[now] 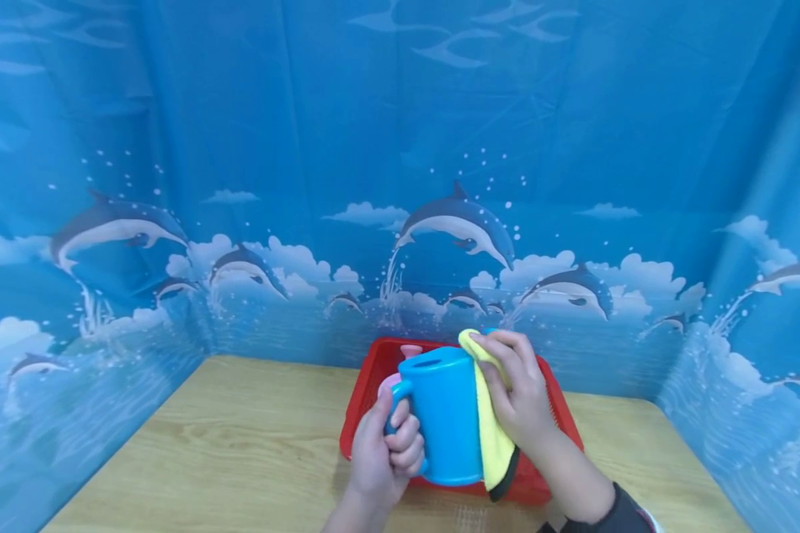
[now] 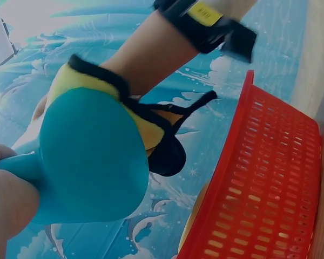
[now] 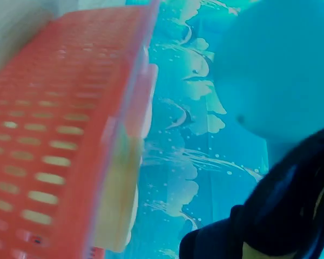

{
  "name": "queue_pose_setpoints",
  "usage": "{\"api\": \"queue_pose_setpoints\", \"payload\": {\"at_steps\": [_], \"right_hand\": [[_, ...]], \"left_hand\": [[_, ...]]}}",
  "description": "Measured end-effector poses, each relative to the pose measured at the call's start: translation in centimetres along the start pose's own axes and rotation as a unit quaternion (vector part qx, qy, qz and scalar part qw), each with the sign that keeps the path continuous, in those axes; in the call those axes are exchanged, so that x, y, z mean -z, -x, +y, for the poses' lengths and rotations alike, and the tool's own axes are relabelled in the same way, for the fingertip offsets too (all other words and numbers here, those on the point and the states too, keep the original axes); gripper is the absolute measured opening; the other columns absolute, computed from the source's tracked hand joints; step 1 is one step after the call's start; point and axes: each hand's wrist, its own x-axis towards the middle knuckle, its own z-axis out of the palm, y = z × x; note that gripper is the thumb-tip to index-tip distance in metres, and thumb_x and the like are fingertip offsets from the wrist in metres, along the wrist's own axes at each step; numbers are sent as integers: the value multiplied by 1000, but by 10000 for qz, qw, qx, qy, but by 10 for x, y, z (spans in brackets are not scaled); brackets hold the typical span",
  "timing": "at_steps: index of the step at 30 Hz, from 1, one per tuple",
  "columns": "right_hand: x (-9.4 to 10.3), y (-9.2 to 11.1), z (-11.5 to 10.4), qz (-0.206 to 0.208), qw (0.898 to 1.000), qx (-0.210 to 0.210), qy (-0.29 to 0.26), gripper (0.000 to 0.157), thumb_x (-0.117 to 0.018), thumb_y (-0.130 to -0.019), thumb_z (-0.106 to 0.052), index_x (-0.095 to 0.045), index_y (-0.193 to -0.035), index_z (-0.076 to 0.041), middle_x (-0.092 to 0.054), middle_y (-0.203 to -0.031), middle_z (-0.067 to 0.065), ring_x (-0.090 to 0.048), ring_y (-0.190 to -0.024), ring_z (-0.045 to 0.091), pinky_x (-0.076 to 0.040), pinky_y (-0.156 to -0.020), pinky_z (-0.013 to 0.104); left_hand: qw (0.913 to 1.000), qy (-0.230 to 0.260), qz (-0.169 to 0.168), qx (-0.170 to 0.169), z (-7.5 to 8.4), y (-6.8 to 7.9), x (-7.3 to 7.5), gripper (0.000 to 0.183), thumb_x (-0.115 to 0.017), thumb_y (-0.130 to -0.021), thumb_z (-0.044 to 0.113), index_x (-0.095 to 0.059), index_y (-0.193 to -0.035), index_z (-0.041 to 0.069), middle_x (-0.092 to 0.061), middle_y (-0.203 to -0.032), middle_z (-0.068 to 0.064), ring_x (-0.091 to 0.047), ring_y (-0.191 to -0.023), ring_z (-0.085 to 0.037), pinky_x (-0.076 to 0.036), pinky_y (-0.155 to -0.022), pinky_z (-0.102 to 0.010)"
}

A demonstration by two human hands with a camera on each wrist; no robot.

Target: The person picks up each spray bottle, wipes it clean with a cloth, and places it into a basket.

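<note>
A blue plastic watering can (image 1: 443,422) is held upright over the basket, its handle to the left and a blue tip showing past the cloth at upper right. My left hand (image 1: 390,444) grips the handle with curled fingers. With my right hand (image 1: 523,385) I hold a yellow cloth (image 1: 492,429) with a black hem against the can's right side. The cloth hangs down along that side and hides part of it. In the left wrist view, the can's smooth base (image 2: 94,156) faces the camera, with the cloth folded behind it.
A red perforated basket (image 1: 356,414) stands on the wooden table (image 1: 253,429) beneath the can. It contains pink items (image 1: 410,351) and a pale yellow item (image 3: 119,199). A blue dolphin-print curtain (image 1: 307,185) surrounds the table at the back and sides.
</note>
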Motion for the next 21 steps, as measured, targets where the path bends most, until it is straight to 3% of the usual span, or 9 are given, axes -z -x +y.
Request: {"api": "queue_pose_setpoints", "payload": {"at_steps": [7, 17, 21], "right_hand": [[-3, 4, -1, -49, 9983, -587, -4, 41, -58, -79, 5, -54, -119, -4, -51, -109, 14, -48, -100, 18, -46, -71, 22], [2, 21, -12, -169, 9928, -1168, -219, 50, -58, -74, 13, -54, -121, -5, -52, -110, 12, -47, -102, 14, -45, -76, 19], [2, 28, -21, -152, 9929, -1083, -467, 49, -56, -73, 16, -54, -119, -2, -52, -109, 12, -48, -101, 15, -44, -76, 18]], "left_hand": [[9989, 126, -131, -442, 0, 1, 0, 36, -16, -102, 31, -35, -74, 18, -31, -52, 7, -27, -42, -5, -7, -41, -27], [9991, 216, -8, -358, 0, 2, 1, 38, -17, -102, 34, -37, -73, 20, -32, -52, 8, -30, -43, -3, -8, -42, -24], [9982, 441, 116, -394, 3, 4, 3, 40, -18, -101, 37, -39, -71, 20, -33, -51, 9, -31, -42, -4, -10, -44, -23]]}}
